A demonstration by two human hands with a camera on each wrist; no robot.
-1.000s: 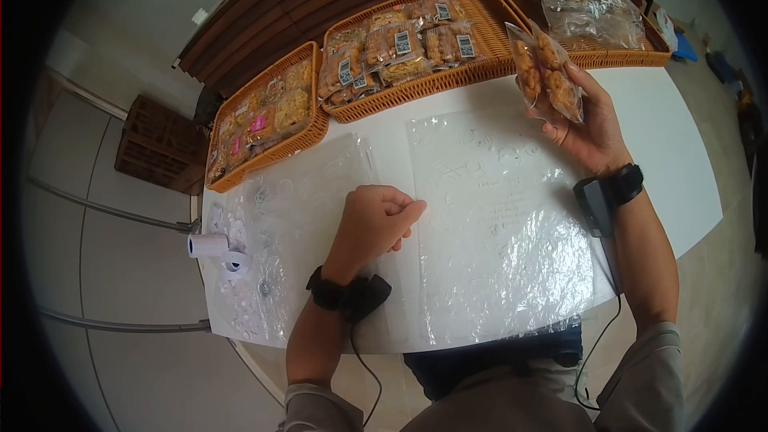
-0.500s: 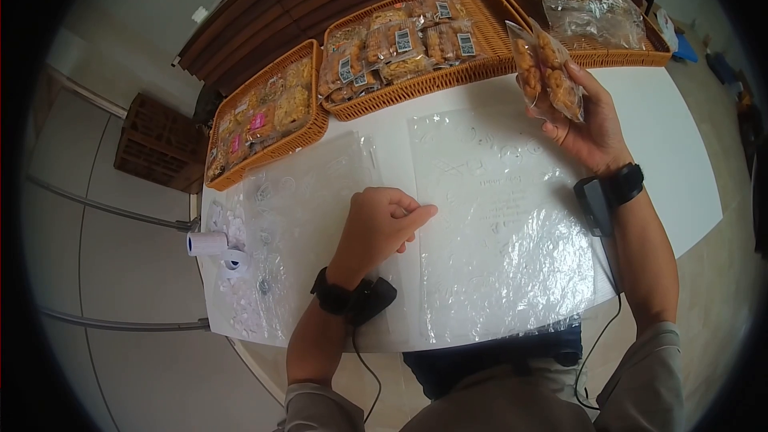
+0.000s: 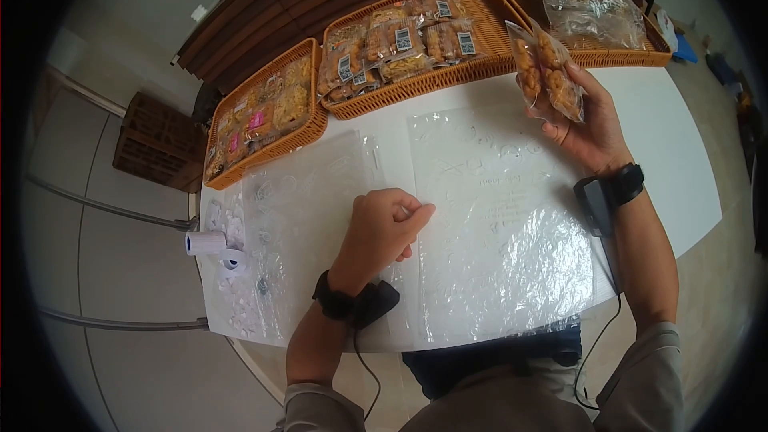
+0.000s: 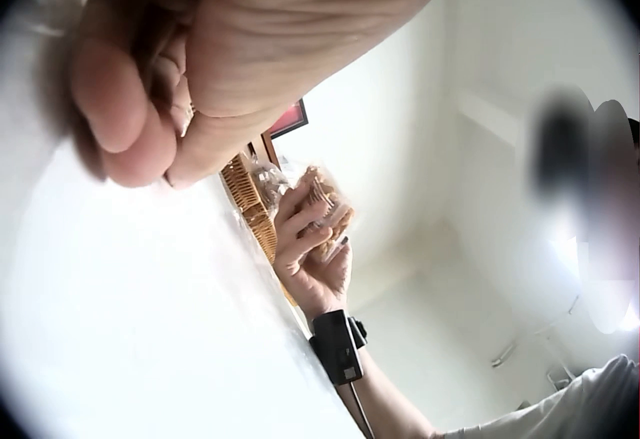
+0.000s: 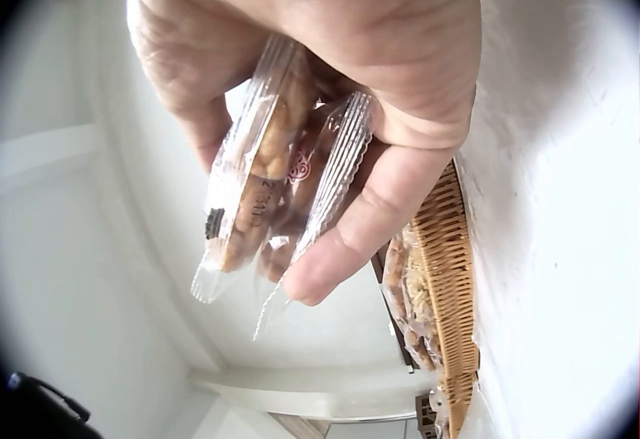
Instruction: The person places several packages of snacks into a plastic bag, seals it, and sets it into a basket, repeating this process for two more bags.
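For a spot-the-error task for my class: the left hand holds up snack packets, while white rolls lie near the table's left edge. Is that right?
Not quite: the head view shows the right hand, not the left hand, holding up the snack packets.

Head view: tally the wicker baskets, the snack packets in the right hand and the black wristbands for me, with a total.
Wicker baskets: 3
Snack packets in the right hand: 2
Black wristbands: 2
Total: 7
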